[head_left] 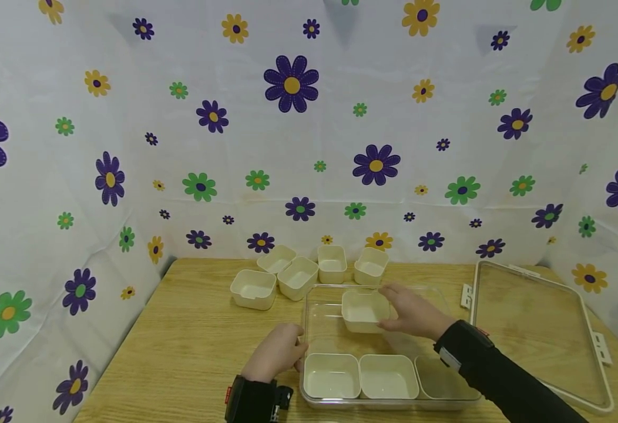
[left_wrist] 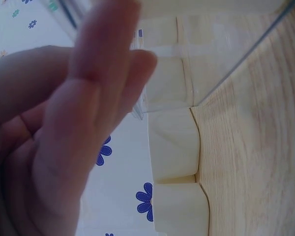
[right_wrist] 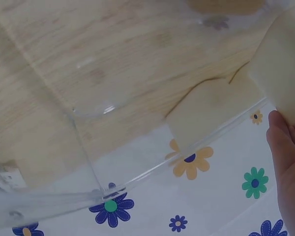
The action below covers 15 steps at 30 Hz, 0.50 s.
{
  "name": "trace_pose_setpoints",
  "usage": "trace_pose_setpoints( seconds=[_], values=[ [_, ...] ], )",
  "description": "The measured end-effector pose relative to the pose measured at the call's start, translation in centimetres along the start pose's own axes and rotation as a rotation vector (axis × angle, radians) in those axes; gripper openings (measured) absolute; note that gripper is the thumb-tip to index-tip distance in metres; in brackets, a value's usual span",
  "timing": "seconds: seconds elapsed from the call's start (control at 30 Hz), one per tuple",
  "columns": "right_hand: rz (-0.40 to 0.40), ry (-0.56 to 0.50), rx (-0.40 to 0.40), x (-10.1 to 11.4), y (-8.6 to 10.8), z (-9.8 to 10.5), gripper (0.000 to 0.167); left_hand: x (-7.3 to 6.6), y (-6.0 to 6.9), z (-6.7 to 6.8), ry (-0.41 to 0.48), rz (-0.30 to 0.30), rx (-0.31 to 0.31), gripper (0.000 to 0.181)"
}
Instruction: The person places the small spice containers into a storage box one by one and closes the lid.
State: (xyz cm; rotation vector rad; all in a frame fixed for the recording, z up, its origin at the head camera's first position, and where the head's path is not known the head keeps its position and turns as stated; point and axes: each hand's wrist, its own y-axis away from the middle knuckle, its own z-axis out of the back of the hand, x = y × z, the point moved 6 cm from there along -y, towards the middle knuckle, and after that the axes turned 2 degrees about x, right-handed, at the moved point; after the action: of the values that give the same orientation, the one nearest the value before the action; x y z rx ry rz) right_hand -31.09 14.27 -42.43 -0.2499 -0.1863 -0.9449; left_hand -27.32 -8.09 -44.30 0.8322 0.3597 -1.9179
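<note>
In the head view my right hand (head_left: pixel 412 311) holds a small cream container (head_left: pixel 364 311) by its right side, over the back half of a clear plastic box (head_left: pixel 319 403). The right wrist view shows the fingers (right_wrist: pixel 285 147) against that container's wall. My left hand (head_left: pixel 274 354) grips the clear box at its left wall, and its fingers (left_wrist: pixel 105 54) overlap the wall in the left wrist view. Along the box's front stand cream containers: one on the left (head_left: pixel 332 377), one in the middle (head_left: pixel 389 377) and one on the right (head_left: pixel 441 379), partly hidden by my right forearm.
Several more cream containers stand behind the box, including one at the left (head_left: pixel 253 289) and one nearest the right (head_left: pixel 371 266). A clear lid (head_left: pixel 541 329) with white clips lies to the right. A flowered curtain (head_left: pixel 288 147) closes off the table's back and sides.
</note>
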Motion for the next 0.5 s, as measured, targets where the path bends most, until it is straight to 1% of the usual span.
trace_pose_setpoints(
  seconds=[0.23, 0.5],
  values=[
    [-0.013, 0.010, 0.066, 0.09, 0.34, -0.67, 0.065, -0.15, 0.07, -0.07, -0.006, 0.008, 0.008, 0.021],
    [-0.040, 0.018, 0.108, 0.00, 0.51, -0.94, 0.064, -0.23, 0.17, 0.08, -0.011, 0.011, 0.003, 0.019]
  ],
)
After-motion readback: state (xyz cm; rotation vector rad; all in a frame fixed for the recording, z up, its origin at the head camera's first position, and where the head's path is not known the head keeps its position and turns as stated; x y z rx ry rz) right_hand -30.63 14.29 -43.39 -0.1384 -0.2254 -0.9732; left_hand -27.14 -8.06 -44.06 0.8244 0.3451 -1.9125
